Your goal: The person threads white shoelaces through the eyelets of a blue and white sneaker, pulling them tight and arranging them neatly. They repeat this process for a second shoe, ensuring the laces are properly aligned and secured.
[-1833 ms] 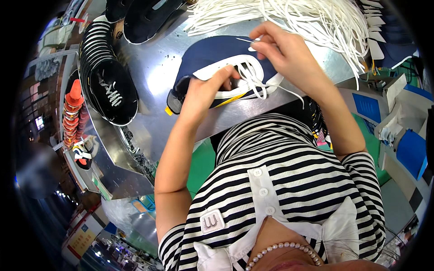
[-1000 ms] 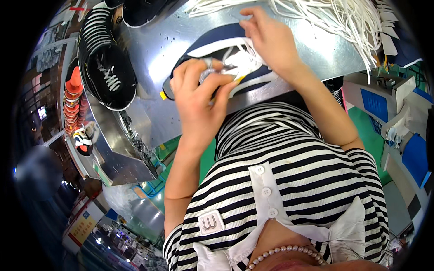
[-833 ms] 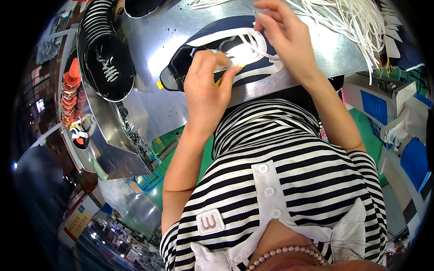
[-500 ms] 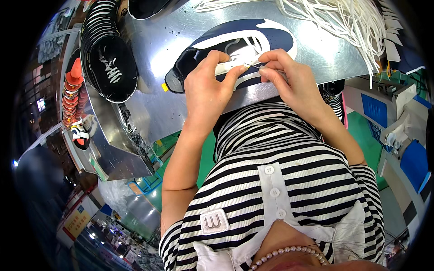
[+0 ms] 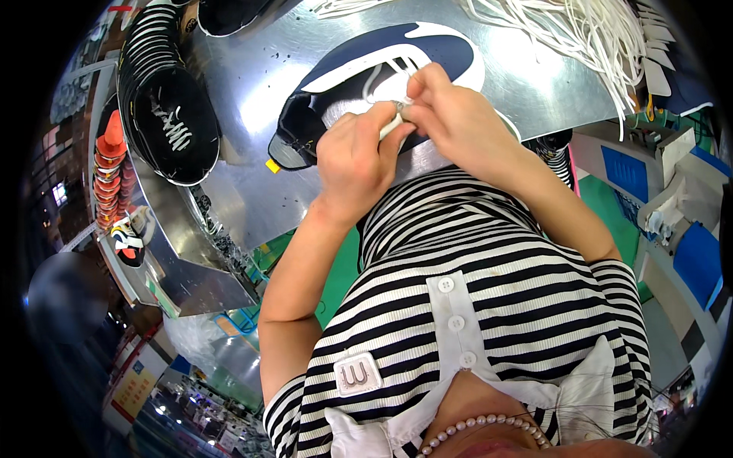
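A navy and white shoe upper point(image 5: 450, 53) lies on the metal table, its heel with a yellow tab toward the left. Over its opening, my two hands meet at the fingertips. My left hand point(image 5: 355, 160) is closed, thumb and forefinger pinching a white shoelace point(image 5: 391, 127). My right hand point(image 5: 469, 126) is also closed in a pinch at the lace, and white lace loops run from the eyelets to its fingers. A tiny shiny spot shows between the fingertips; what it is I cannot make out. My hands hide the near side of the upper.
Loose white laces point(image 5: 561, 38) heap at the table's far right. A row of nested black shoe uppers point(image 5: 172, 126) stands at the left, with another black upper point(image 5: 233, 14) at the far edge. Orange and red shoe parts point(image 5: 112, 164) are stacked beyond the table's left edge.
My right hand has moved left to meet my left hand. The thin metal tool seen between my fingers is now mostly hidden. The view has shifted slightly.
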The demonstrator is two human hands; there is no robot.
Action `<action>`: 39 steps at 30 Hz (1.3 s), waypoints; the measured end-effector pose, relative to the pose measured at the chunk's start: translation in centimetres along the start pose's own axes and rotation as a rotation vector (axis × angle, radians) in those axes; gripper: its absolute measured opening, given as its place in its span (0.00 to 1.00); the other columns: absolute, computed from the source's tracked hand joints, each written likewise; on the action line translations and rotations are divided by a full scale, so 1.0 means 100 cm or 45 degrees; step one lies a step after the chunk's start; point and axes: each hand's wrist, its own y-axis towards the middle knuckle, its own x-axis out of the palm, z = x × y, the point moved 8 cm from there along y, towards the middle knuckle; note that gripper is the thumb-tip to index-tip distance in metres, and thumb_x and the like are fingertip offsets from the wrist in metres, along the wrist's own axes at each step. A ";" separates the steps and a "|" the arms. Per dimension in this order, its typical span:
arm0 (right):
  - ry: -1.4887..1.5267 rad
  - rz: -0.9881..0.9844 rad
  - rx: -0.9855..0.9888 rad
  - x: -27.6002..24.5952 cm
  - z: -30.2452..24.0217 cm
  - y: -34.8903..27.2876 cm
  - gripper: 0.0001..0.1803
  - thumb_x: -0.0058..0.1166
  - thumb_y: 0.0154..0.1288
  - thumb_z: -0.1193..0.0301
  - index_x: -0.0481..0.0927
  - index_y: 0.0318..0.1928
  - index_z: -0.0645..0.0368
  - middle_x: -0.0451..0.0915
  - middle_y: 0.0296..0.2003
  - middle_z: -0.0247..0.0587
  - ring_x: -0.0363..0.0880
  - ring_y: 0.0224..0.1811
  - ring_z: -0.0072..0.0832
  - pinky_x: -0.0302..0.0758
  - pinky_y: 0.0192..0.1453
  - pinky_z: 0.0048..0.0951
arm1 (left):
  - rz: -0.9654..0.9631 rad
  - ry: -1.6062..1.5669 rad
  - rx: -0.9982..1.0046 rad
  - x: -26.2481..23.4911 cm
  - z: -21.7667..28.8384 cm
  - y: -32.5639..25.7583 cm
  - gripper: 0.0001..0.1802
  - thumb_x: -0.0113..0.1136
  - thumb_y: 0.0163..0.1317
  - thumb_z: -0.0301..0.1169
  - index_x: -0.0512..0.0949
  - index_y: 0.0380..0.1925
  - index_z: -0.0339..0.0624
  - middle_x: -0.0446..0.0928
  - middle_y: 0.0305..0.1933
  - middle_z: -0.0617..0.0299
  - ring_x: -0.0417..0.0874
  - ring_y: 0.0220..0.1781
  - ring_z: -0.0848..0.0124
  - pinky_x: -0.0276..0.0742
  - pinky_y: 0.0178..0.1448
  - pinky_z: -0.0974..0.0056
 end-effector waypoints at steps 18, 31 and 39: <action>0.192 -0.237 -0.203 -0.014 -0.026 0.020 0.11 0.58 0.66 0.71 0.82 0.47 0.60 0.86 0.34 0.40 0.84 0.36 0.29 0.78 0.42 0.28 | 0.058 -0.086 0.043 -0.011 0.010 -0.011 0.20 0.72 0.54 0.25 0.71 0.42 0.38 0.76 0.27 0.59 0.76 0.22 0.62 0.71 0.28 0.61; 0.496 -0.156 -0.018 -0.004 -0.019 0.041 0.07 0.60 0.66 0.72 0.82 0.41 0.62 0.81 0.37 0.29 0.77 0.39 0.16 0.73 0.47 0.19 | 0.007 -0.592 -1.014 -0.011 -0.043 -0.010 0.33 0.71 0.59 0.35 0.65 0.57 0.33 0.83 0.35 0.51 0.85 0.34 0.65 0.79 0.38 0.63; 0.247 0.104 -0.220 -0.022 -0.028 0.016 0.13 0.57 0.68 0.67 0.78 0.48 0.61 0.84 0.37 0.44 0.84 0.38 0.34 0.78 0.44 0.31 | 0.285 -0.589 -1.009 -0.008 -0.052 -0.022 0.24 0.74 0.51 0.29 0.74 0.45 0.34 0.83 0.31 0.52 0.86 0.31 0.65 0.79 0.37 0.64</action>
